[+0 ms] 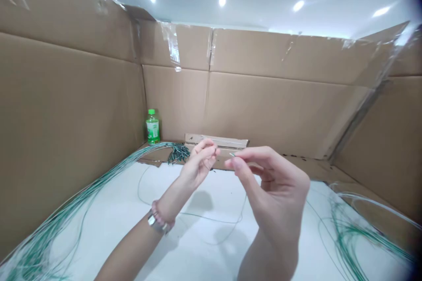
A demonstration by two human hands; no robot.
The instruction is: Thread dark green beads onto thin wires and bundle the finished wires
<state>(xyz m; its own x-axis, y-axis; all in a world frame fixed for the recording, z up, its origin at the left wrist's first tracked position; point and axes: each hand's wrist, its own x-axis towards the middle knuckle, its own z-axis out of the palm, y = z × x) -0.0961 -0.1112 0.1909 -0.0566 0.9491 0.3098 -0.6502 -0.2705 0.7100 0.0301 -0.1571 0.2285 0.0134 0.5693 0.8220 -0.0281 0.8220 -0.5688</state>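
Observation:
My right hand [272,180] is closed in a pinch between thumb and forefinger. A short green-and-white tip of a thin wire [232,155] sticks out from those fingertips toward the left. To its left, my left hand [199,162] is raised with thumb and fingers pressed together; whatever lies between them is too small to make out. The two hands are a short gap apart, above the white table surface [204,246]. Below them a loose thin green wire [211,218] curves across the surface, part of it hidden behind my right hand.
Long green and white wires [108,180] run along the left side, ending in a dark bunched cluster [179,153]. More green wires [349,232] lie at the right. A green-capped bottle [152,127] stands in the back left corner. Cardboard walls [280,109] enclose the table.

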